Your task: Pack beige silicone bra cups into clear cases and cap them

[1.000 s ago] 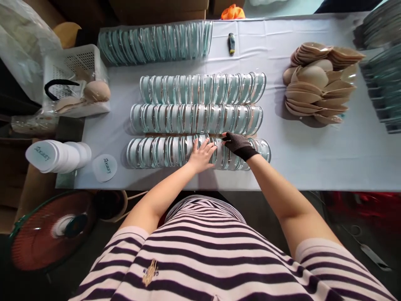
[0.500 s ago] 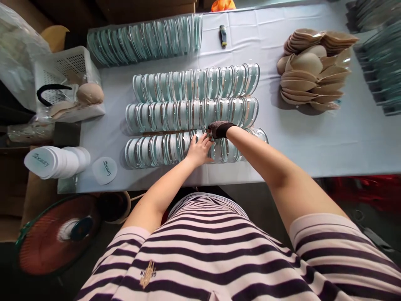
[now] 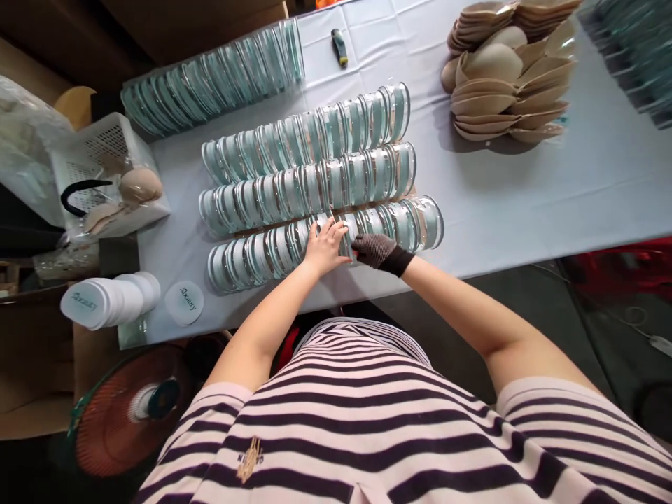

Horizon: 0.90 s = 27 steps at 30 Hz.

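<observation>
Okay, head view: front row of clear plastic packs [image 3: 262,255] lies near the front of the table [image 3: 498,217]. Left hand [image 3: 323,250] rests on it, fingers spread, clasping nothing visible; gloved right hand [image 3: 375,252] curls at its near side, hold unclear. Packs probably light, slick, easily dented; best taken by the rims [image 3: 439,222].

A pale cloth covers the bench [image 3: 504,203]. On its left side is a white basket [image 3: 147,218] with little holes, and a black band [image 3: 88,185] shows there. White cards [image 3: 123,302] make a stack by the front corner, and one loose card [image 3: 185,303] lies flat beside them. Tan cups [image 3: 491,84] sit piled on the right. A small dark tool [image 3: 339,49] lies near the back. A reddish fan [image 3: 115,428] is low down, front left.
</observation>
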### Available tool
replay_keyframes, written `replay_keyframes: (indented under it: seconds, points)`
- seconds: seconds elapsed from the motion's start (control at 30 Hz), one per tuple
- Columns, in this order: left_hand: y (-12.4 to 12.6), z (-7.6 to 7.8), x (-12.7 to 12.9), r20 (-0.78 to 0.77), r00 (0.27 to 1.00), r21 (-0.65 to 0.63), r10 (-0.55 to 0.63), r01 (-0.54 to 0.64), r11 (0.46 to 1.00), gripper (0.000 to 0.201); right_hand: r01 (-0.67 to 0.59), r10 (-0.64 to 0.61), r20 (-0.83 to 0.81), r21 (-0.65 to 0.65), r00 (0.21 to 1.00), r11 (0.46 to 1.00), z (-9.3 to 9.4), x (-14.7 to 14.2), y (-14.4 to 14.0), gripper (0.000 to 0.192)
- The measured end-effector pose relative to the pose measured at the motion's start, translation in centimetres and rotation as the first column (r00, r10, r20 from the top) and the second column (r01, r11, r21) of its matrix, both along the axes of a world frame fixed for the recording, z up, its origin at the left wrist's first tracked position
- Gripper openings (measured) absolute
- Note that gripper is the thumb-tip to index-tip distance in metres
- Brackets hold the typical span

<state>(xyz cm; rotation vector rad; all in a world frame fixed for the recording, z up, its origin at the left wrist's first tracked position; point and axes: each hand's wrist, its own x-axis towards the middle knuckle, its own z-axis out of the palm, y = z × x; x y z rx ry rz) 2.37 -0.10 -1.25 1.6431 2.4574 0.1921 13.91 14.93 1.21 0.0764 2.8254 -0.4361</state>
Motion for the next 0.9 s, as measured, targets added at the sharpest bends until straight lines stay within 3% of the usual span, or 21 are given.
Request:
replay_keyframes:
  seconds: [0.1,0.2,0.3,0.4,0.5,0.57,0.63,0.73,0.83,0.9]
  points:
    - [0.2,0.1,-0.1,0.013,1.000,-0.015,0.006,-0.006,1.000,0.076,0.008,-0.008,-0.002,0.001,1.000,1.000,-3.7,3.1,-2.2,0.032]
    - [0.2,0.2,0.0,0.026,1.000,-0.034,0.013,-0.012,0.999,0.077,0.096,-0.096,-0.019,0.017,0.995,0.995,-7.2,4.8,-4.0,0.031]
    - [-0.1,0.4,0.1,0.023,1.000,-0.052,0.008,-0.007,0.999,0.078,0.159,-0.158,-0.048,0.015,0.986,0.987,-8.5,5.6,-4.6,0.030]
    - [-0.1,0.8,0.6,0.016,1.000,-0.069,0.008,-0.007,0.998,0.082,0.218,-0.220,-0.168,-0.032,0.961,0.975,-6.8,5.6,-3.0,0.029]
    - [1.0,0.9,1.6,0.016,1.000,-0.051,-0.015,0.016,0.999,0.089,0.397,-0.371,-0.287,0.034,0.883,0.917,-2.9,3.7,0.9,0.034]
    - [2.3,0.8,2.3,0.017,0.999,-0.044,-0.052,0.053,0.998,0.090,0.431,-0.401,-0.203,0.132,0.893,0.893,-0.1,0.8,3.7,0.037]
    - [3.6,0.5,2.8,0.016,0.996,-0.053,-0.082,0.083,0.995,0.085,0.341,-0.354,0.028,0.204,0.935,0.918,1.9,-2.8,5.7,0.038]
    - [4.7,0.3,3.0,0.022,0.995,-0.063,-0.098,0.099,0.993,0.075,0.162,-0.219,0.280,0.214,0.935,0.963,3.2,-7.6,6.9,0.042]
    - [4.8,0.4,2.7,0.030,0.996,-0.072,-0.083,0.085,0.994,0.075,0.011,-0.097,0.392,0.218,0.915,0.976,3.4,-9.7,6.9,0.039]
    - [4.7,0.6,2.6,0.034,0.997,-0.090,-0.070,0.073,0.993,0.076,-0.039,-0.049,0.373,0.224,0.926,0.974,3.3,-9.6,7.0,0.034]
